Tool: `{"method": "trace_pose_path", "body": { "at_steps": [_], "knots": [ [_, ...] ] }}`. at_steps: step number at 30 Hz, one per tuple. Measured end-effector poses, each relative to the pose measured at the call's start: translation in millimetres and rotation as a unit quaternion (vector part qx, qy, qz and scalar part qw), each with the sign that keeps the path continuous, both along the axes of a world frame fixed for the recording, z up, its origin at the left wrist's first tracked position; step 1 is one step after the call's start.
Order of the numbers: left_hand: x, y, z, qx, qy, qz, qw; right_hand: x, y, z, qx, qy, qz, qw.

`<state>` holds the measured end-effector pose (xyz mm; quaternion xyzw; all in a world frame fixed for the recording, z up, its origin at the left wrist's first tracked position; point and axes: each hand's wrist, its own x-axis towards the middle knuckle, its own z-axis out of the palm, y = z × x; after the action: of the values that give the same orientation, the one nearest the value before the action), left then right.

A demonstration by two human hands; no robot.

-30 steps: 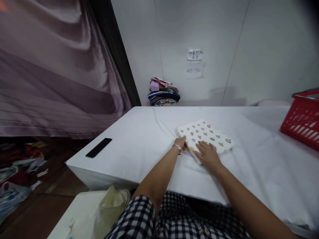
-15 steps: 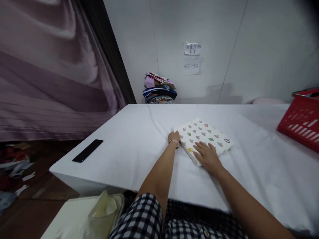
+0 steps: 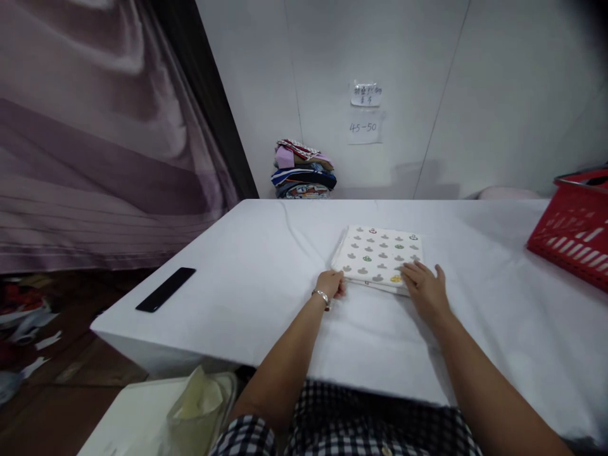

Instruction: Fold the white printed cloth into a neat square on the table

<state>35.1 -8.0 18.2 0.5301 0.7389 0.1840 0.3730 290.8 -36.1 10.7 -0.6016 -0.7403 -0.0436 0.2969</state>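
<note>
A white folded cloth [image 3: 382, 256] with rows of grey, green, red and yellow motifs lies flat on the white-covered table [image 3: 247, 272]. Its layers show along the near edge. My left hand [image 3: 331, 284], with a bracelet at the wrist, has its fingers closed at the near left corner of the cloth; the fingertips are partly hidden. On the near right corner rests my right hand [image 3: 426, 288], fingers stretched out over the fabric and thumb apart.
A black phone-like slab [image 3: 166, 289] lies at the table's left. The red basket [image 3: 572, 228] stands on the right. Behind the table's far edge rises a pile of folded fabrics [image 3: 304, 171], beside paper signs [image 3: 365, 126] on the wall. A pale bag [image 3: 197, 405] sits below the near edge.
The cloth has turned so that its near edge now faces me squarely. My left hand moved slightly nearer to me, and my right hand shifted right to the corner.
</note>
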Motion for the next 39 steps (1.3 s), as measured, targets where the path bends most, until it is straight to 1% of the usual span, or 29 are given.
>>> {"method": "trace_pose_path", "body": {
  "at_steps": [2, 3, 5, 6, 7, 9, 11, 13, 15, 17, 20, 22, 24, 26, 29, 31, 34, 39],
  "knots": [
    [-3, 0, 1.1, 0.032, -0.026, 0.011, 0.999, -12, -3, -2.1, 0.009, -0.029, 0.044, 0.999],
    [-4, 2, 1.8, 0.058, -0.022, 0.026, 0.998, -18, -4, -2.6, 0.009, -0.044, 0.058, 0.997],
    [-6, 7, 3.6, 0.11, 0.018, 0.065, 0.992, -26, -6, -2.9, 0.004, -0.071, 0.068, 0.995],
    [-6, 10, 4.5, 0.129, 0.043, 0.074, 0.988, -28, -6, -3.0, 0.001, -0.083, 0.069, 0.994],
    [-6, 12, 5.4, 0.137, 0.066, 0.073, 0.986, -28, -6, -3.2, 0.0, -0.094, 0.07, 0.993],
    [-6, 14, 6.9, 0.133, 0.098, 0.048, 0.985, -24, -5, -4.3, -0.001, -0.107, 0.074, 0.991],
    [-7, 14, 7.7, 0.117, 0.113, 0.02, 0.986, -19, -3, -6.4, -0.002, -0.108, 0.074, 0.991],
    [-8, 11, 7.9, 0.109, 0.12, 0.006, 0.987, -15, -1, -8.7, -0.004, -0.103, 0.07, 0.992],
    [-10, 7, 8.1, 0.109, 0.121, 0.005, 0.987, -14, -1, -10.3, -0.004, -0.102, 0.067, 0.993],
    [-10, 4, 9.1, 0.118, 0.124, 0.018, 0.985, -13, 0, -11.1, -0.002, -0.104, 0.068, 0.992],
    [-10, 5, 11.6, 0.178, 0.145, 0.036, 0.973, -15, 0, -11.2, 0.002, -0.107, 0.071, 0.992],
    [-9, 9, 12.6, 0.234, 0.155, 0.018, 0.96, -15, 0, -11.1, 0.004, -0.106, 0.072, 0.992],
    [-7, 16, 12.0, 0.265, 0.153, -0.004, 0.952, -16, -1, -10.9, 0.007, -0.105, 0.074, 0.992],
    [-5, 22, 9.9, 0.263, 0.138, -0.008, 0.955, -16, -1, -10.4, 0.01, -0.105, 0.076, 0.991],
    [-2, 27, 4.8, 0.246, 0.115, 0.011, 0.962, -17, -2, -9.8, 0.017, -0.104, 0.076, 0.992],
    [0, 27, 1.6, 0.258, 0.114, 0.017, 0.959, -17, -2, -9.6, 0.018, -0.104, 0.076, 0.991],
    [0, 25, -0.5, 0.284, 0.136, 0.013, 0.949, -17, -1, -9.7, 0.015, -0.104, 0.077, 0.991],
    [-1, 18, 5.3, 0.242, 0.202, -0.003, 0.949, -17, -2, -8.2, 0.014, -0.098, 0.083, 0.992]
  ]
}}
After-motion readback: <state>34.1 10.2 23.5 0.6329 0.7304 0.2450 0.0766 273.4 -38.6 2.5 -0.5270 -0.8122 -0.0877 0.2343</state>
